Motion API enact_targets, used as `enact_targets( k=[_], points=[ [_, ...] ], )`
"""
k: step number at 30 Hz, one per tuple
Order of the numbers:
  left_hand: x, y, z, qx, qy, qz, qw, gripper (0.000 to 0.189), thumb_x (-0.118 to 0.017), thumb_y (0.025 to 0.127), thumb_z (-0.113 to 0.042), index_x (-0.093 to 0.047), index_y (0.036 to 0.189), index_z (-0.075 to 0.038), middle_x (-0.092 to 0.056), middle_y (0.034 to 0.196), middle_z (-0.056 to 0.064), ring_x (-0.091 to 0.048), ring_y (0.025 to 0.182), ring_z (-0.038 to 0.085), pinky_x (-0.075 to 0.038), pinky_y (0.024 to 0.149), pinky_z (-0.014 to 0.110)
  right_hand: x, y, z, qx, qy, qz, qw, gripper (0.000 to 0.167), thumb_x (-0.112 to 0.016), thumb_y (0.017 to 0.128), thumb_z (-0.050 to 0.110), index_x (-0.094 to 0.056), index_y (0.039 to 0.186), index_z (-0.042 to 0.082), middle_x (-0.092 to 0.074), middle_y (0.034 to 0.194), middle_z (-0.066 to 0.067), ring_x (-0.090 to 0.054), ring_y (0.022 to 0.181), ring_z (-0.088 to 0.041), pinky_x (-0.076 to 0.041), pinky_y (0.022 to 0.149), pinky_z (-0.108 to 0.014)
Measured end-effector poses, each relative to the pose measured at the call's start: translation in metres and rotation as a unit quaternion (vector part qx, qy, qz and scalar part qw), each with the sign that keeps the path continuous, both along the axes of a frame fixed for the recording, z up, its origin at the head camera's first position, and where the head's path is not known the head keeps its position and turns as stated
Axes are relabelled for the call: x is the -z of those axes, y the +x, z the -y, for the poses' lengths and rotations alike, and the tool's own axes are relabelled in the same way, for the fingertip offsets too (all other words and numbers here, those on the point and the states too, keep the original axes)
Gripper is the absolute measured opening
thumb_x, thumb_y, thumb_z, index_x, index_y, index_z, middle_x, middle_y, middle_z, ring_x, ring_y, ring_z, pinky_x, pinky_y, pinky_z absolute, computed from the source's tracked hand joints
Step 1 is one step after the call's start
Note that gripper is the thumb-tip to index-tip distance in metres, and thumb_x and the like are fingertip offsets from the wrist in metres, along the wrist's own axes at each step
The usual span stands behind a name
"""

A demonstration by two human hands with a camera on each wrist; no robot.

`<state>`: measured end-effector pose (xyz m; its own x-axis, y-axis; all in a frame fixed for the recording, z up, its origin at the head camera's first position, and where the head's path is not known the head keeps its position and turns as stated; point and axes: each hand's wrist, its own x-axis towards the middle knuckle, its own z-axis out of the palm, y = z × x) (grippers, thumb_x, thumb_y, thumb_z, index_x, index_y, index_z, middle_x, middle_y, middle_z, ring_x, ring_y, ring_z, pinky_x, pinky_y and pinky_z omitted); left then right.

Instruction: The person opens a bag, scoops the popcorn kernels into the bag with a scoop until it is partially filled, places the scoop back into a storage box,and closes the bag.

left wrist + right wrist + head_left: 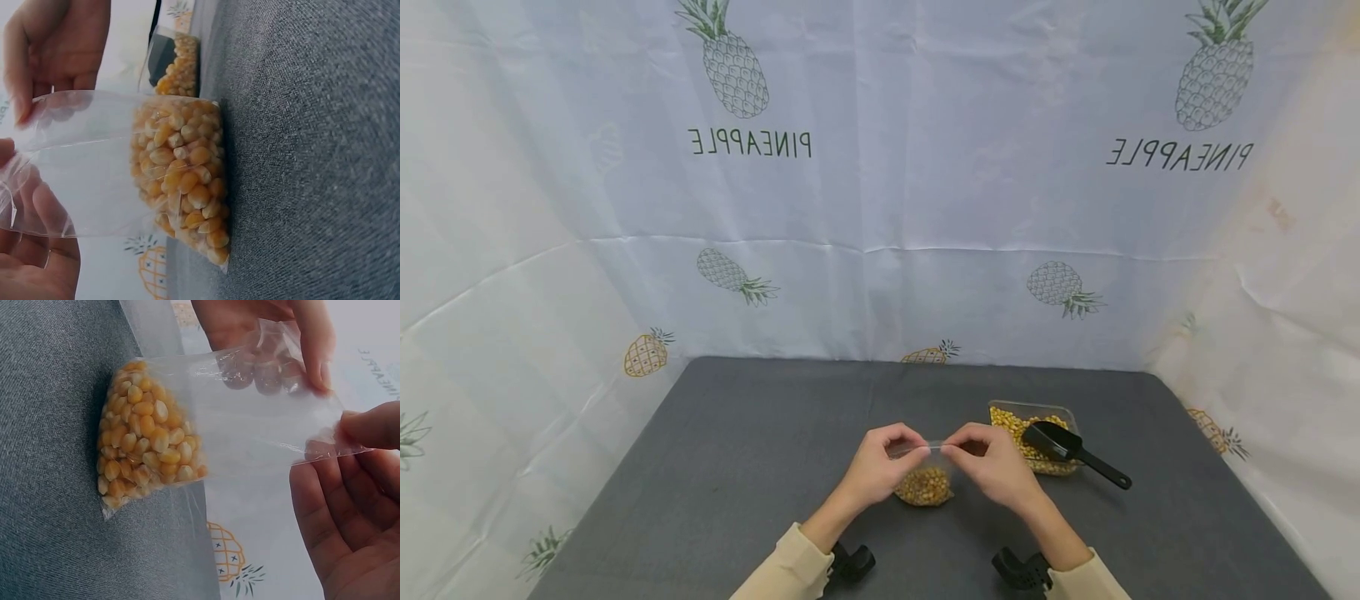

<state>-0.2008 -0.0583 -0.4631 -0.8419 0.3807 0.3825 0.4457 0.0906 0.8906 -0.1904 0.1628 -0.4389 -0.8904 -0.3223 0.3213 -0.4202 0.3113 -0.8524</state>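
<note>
A clear plastic bag (925,486) with yellow corn kernels in its lower part stands on the table, upright in the head view. My left hand (880,465) pinches the left side of its top edge between thumb and fingers. Opposite it, the right hand (995,467) pinches the right side of the same edge. In the left wrist view the kernels (181,169) fill the bag's bottom, while the film above them is see-through. Fingers of both hands show through that film in the right wrist view, where the bag (250,419) appears sideways.
Behind the right hand sits a clear container (1033,408) of corn kernels. A black scoop (1052,440) lies in it, its handle sticking out over the right rim. The grey table (760,450) ends at a hanging pineapple-print curtain (925,192) behind and at both sides.
</note>
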Motion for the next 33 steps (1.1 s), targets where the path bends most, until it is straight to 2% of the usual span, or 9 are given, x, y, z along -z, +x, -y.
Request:
enact_targets(
  k=[3, 6, 11, 15, 18, 20, 25, 27, 33],
  points=[
    [-0.014, 0.006, 0.002, 0.001, 0.004, 0.003, 1.0, 0.009, -0.068, 0.097, -0.005, -0.071, 0.1, 0.003, -0.071, 0.097, 0.014, -0.071, 0.094, 0.025, -0.056, 0.09, 0.032, 0.0, -0.001, -0.002, 0.001, -0.002, 0.005, 1.0, 0.009, -0.074, 0.095, 0.015, -0.077, 0.098, 0.007, -0.071, 0.09, -0.005, -0.061, 0.069, -0.015, -0.051, 0.06, -0.029],
    [-0.024, 0.011, 0.005, -0.003, 0.014, -0.003, 0.9999, 0.009, -0.068, 0.097, -0.004, -0.071, 0.098, 0.004, -0.071, 0.095, 0.016, -0.07, 0.086, 0.019, -0.058, 0.083, 0.031, 0.0, -0.002, -0.004, 0.007, 0.0, 0.012, 0.9999, 0.008, -0.074, 0.095, 0.015, -0.077, 0.098, 0.008, -0.071, 0.09, -0.005, -0.064, 0.072, -0.021, -0.052, 0.061, -0.03],
    [-0.026, 0.01, 0.009, -0.025, 0.016, 0.004, 0.9996, 0.008, -0.069, 0.096, -0.003, -0.072, 0.098, 0.003, -0.07, 0.091, 0.015, -0.063, 0.074, 0.006, -0.055, 0.07, 0.026, -0.001, -0.003, -0.007, 0.026, 0.003, 0.024, 0.9994, 0.008, -0.075, 0.094, 0.015, -0.077, 0.097, 0.008, -0.072, 0.092, -0.005, -0.066, 0.076, -0.027, -0.054, 0.065, -0.029],
    [-0.026, 0.008, 0.012, -0.037, 0.012, 0.008, 0.9992, 0.007, -0.07, 0.095, -0.003, -0.073, 0.097, 0.003, -0.07, 0.089, 0.014, -0.062, 0.073, 0.004, -0.054, 0.069, 0.025, 0.0, -0.004, -0.009, 0.036, 0.002, 0.031, 0.9988, 0.012, -0.076, 0.093, 0.016, -0.077, 0.097, 0.005, -0.072, 0.092, -0.005, -0.067, 0.078, -0.029, -0.055, 0.066, -0.029],
    [-0.025, 0.006, 0.015, -0.039, 0.013, 0.011, 0.9991, 0.008, -0.07, 0.095, -0.002, -0.072, 0.097, 0.005, -0.071, 0.09, 0.016, -0.065, 0.076, 0.005, -0.056, 0.072, 0.027, 0.0, -0.005, -0.011, 0.041, 0.002, 0.034, 0.9986, 0.015, -0.076, 0.093, 0.016, -0.077, 0.098, 0.002, -0.071, 0.089, -0.006, -0.067, 0.076, -0.028, -0.054, 0.065, -0.029],
    [-0.018, 0.001, 0.016, -0.04, 0.014, 0.019, 0.9989, 0.009, -0.07, 0.095, -0.001, -0.072, 0.098, 0.007, -0.071, 0.09, 0.017, -0.067, 0.076, 0.009, -0.057, 0.073, 0.027, 0.001, -0.005, -0.012, 0.047, 0.004, 0.038, 0.9982, 0.014, -0.076, 0.093, 0.016, -0.077, 0.098, 0.003, -0.071, 0.087, -0.005, -0.067, 0.075, -0.027, -0.054, 0.065, -0.029],
    [0.003, -0.012, 0.018, -0.035, 0.019, 0.013, 0.9991, 0.013, -0.068, 0.097, -0.002, -0.071, 0.101, 0.01, -0.071, 0.087, 0.02, -0.071, 0.077, 0.031, -0.059, 0.073, 0.03, 0.002, -0.006, -0.014, 0.054, 0.001, 0.052, 0.9972, 0.017, -0.076, 0.093, 0.018, -0.077, 0.099, 0.002, -0.071, 0.086, -0.006, -0.067, 0.076, -0.024, -0.054, 0.066, -0.031],
    [0.007, -0.014, 0.019, -0.033, 0.026, 0.005, 0.9991, 0.014, -0.068, 0.097, -0.003, -0.071, 0.101, 0.01, -0.072, 0.087, 0.02, -0.07, 0.078, 0.036, -0.059, 0.073, 0.031, 0.003, -0.007, -0.015, 0.052, -0.002, 0.055, 0.9971, 0.02, -0.076, 0.094, 0.018, -0.076, 0.101, 0.0, -0.071, 0.087, -0.007, -0.067, 0.076, -0.021, -0.056, 0.068, -0.033],
    [0.009, -0.016, 0.021, -0.017, 0.064, -0.008, 0.9978, 0.012, -0.068, 0.098, -0.005, -0.071, 0.099, 0.006, -0.072, 0.086, 0.019, -0.073, 0.076, 0.023, -0.061, 0.071, 0.035, 0.007, -0.01, -0.016, 0.042, -0.023, 0.063, 0.9968, 0.021, -0.074, 0.095, 0.017, -0.075, 0.103, -0.002, -0.072, 0.087, -0.007, -0.069, 0.078, -0.019, -0.059, 0.075, -0.046]
  ],
)
